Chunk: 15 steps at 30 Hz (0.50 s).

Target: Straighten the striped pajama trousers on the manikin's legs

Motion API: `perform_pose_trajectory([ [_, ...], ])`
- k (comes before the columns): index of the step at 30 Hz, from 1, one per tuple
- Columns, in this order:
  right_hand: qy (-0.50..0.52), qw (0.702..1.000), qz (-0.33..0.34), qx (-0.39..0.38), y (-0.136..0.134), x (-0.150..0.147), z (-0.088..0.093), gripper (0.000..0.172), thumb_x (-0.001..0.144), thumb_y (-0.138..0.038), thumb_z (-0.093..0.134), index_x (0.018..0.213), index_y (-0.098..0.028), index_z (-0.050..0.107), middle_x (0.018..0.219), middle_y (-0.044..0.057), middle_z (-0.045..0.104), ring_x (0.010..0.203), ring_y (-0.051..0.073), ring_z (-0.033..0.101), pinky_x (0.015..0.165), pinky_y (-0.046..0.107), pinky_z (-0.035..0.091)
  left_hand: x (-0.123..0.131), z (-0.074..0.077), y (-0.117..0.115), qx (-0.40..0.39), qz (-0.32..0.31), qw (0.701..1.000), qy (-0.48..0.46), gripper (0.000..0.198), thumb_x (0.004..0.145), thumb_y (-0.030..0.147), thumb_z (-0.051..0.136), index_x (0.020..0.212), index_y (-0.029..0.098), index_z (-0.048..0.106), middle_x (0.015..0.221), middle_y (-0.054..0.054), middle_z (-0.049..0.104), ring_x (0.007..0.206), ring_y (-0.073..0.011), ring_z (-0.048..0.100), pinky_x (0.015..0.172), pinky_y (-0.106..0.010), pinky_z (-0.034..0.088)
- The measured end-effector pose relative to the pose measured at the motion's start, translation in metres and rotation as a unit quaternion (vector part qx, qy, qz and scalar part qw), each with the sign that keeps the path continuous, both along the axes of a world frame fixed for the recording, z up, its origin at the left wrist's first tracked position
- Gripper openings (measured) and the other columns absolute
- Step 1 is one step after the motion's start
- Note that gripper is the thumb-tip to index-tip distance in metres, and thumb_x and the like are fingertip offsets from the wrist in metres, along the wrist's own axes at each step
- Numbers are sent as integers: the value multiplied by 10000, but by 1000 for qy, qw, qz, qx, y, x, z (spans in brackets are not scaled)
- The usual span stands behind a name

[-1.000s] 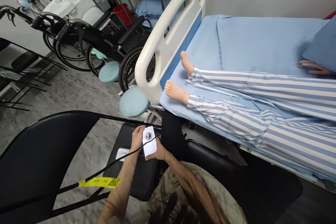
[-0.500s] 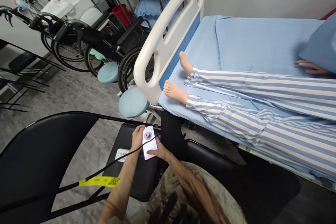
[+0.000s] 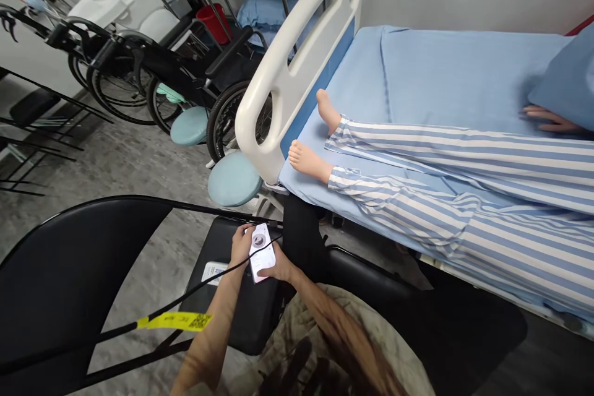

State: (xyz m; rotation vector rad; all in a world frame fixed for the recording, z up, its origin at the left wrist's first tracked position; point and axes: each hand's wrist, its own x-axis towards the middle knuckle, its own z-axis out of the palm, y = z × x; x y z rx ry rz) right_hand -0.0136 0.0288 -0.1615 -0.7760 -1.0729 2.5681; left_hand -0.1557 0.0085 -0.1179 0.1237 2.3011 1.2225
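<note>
A lit smartphone (image 3: 262, 253) is held over the black chair seat (image 3: 253, 322), its white screen facing up with a round picture near the top. My right hand (image 3: 279, 265) grips its lower right side, thumb over the screen. On the other side, my left hand (image 3: 242, 244) closes around the upper left edge, fingers partly hidden. A black cable (image 3: 199, 286) with a yellow tag (image 3: 179, 320) crosses in front of the phone and my left forearm. Left of my left wrist, a white printed label (image 3: 214, 272) lies on the seat.
A bed (image 3: 445, 74) with a white footboard (image 3: 260, 93) stands ahead right; on it lie legs in striped trousers (image 3: 417, 198), with bare feet. Round pale-blue stools (image 3: 234, 178) and wheelchairs (image 3: 185, 80) stand beyond. A black chair back (image 3: 69, 272) is at left.
The view has shifted very slightly. The phone stays in both hands, and its picture on the screen looks a little different. My right thumb has barely moved.
</note>
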Motion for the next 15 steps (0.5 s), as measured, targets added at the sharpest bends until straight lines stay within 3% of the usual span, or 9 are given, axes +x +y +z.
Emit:
perform_pose_trajectory([
  [9, 29, 1000, 5, 5, 0, -2, -1, 877, 360, -148, 848, 1108, -232, 397, 1121, 40, 578, 1112, 267, 547, 1013, 471, 405, 2, 6, 3, -37, -35, 998, 30, 349, 651, 390, 595, 911, 162, 639, 875, -49, 678, 757, -165, 606, 670, -263, 454],
  [15, 4, 1000, 18, -16, 3, 0, 6, 691, 486, -157, 784, 1058, -226, 403, 989, -3, 616, 971, 224, 602, 966, 457, 442, 3, 7, 5, -29, -28, 999, 17, 363, 639, 392, 599, 919, 164, 635, 823, -33, 664, 703, -152, 585, 639, -257, 446],
])
